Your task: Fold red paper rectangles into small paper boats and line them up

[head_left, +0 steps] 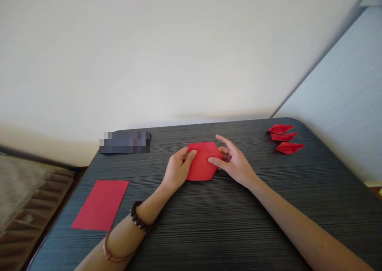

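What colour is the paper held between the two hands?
Red; the folded paper shows best in the head view, on the dark striped table.

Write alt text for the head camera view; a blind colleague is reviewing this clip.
Two bare hands, left hand and right hand, press on a partly folded red paper on a dark striped table. A flat red sheet lies at the left; three folded red pieces sit at the far right.

Both forearms stretched forward, left hand (178, 170) and right hand (235, 163) drawn close together, fingers lightly curled and pinching.
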### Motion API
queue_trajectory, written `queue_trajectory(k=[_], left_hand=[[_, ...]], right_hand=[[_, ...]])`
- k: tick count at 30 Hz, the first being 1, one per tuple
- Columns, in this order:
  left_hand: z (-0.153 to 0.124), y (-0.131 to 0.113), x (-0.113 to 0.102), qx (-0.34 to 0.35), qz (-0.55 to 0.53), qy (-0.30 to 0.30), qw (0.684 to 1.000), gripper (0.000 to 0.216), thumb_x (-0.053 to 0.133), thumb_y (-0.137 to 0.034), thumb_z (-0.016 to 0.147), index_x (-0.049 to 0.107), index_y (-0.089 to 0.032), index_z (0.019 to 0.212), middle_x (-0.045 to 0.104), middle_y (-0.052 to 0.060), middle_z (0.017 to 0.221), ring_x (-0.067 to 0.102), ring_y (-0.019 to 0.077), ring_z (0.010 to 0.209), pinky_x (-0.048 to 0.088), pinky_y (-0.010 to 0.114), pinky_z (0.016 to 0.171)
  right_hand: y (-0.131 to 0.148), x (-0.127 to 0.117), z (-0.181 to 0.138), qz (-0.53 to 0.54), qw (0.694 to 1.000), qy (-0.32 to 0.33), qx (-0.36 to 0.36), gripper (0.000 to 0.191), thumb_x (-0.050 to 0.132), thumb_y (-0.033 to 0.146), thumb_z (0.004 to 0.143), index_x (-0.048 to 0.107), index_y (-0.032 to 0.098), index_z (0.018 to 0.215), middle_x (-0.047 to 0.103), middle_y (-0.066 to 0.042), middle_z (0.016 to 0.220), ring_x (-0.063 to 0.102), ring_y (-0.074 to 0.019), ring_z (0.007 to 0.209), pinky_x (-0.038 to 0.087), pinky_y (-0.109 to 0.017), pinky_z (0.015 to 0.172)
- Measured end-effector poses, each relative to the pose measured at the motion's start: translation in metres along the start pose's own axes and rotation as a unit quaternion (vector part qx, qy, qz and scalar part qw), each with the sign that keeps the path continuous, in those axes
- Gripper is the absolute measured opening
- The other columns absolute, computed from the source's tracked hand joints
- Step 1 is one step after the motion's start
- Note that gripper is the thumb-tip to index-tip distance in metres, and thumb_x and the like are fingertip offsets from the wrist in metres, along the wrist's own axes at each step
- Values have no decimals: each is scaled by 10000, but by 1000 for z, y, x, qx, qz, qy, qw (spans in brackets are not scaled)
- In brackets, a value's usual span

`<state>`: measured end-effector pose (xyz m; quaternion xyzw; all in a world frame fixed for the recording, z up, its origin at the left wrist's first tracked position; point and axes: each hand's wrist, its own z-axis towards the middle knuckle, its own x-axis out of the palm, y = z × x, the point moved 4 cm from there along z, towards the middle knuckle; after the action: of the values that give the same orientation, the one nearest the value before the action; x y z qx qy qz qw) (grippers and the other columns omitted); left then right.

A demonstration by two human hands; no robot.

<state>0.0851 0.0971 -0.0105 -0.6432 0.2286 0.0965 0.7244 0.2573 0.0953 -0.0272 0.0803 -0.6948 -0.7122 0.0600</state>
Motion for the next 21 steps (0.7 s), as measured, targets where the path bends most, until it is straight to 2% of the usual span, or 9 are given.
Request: queue_trajectory(k=[1,3,6,8,11,13,15,19,21], left_hand=[[-1,1,1,-8,-24,16,1000,380,387,-457,930,585,-148,1030,686,22,764,637,150,645,495,224,526],[-3,4,0,-53,-132,49,989,365,462,-455,903,570,-144,1060,691,30,808,646,144,659,525,233,581],[-5,7,-5,-93,-173,71,978,384,517,-451,874,542,-141,1098,673,5,700,605,116,514,507,215,474],[-5,7,-6,-91,-198,123,968,417,566,-432,847,513,-130,1129,691,21,727,639,135,553,534,238,499],[-8,5,-6,-87,-199,177,960,373,653,-369,789,572,-134,1067,720,69,921,689,189,807,571,302,714],[-10,4,-7,-89,-163,175,967,309,630,-366,806,621,-144,1020,723,66,960,687,196,839,566,297,728],[-11,2,-8,-77,-128,173,974,283,617,-362,817,657,-148,998,731,51,929,688,196,827,564,279,702],[-12,0,-7,-88,-145,164,972,264,610,-360,827,672,-157,984,739,35,886,693,202,818,567,269,674],[-13,2,-7,-103,-157,161,969,283,620,-371,818,663,-160,1002,740,34,872,695,207,809,571,275,662]], right_hand=[[0,-2,1,21,999,-2,27,754,726,381,714,342,233,1346,671,-21,881,640,-150,666,510,-253,509],[1,-8,1,47,997,-16,62,737,753,377,676,384,237,1299,673,-22,909,611,-125,591,410,-191,367],[4,-11,1,49,995,5,84,680,765,369,659,441,248,1245,683,-43,1005,625,-127,607,379,-170,335],[6,-9,-2,18,995,54,86,524,756,376,674,553,212,1128,694,-45,981,642,-138,640,413,-179,376],[12,-4,-7,-75,990,104,55,307,688,410,750,659,179,949,709,-30,859,652,-161,685,493,-234,510],[16,-2,-10,-144,982,118,24,269,618,429,812,685,172,858,704,-24,780,648,-171,695,507,-260,570],[19,0,-13,-179,974,140,5,271,567,419,853,692,179,852,698,-17,757,644,-170,708,505,-260,599],[21,-4,-15,-143,977,158,-5,236,555,385,867,696,215,948,705,-5,860,642,-147,705,501,-244,600],[20,-7,-15,-121,980,158,5,237,569,385,859,705,210,945,706,-3,809,637,-142,659,500,-242,570]])
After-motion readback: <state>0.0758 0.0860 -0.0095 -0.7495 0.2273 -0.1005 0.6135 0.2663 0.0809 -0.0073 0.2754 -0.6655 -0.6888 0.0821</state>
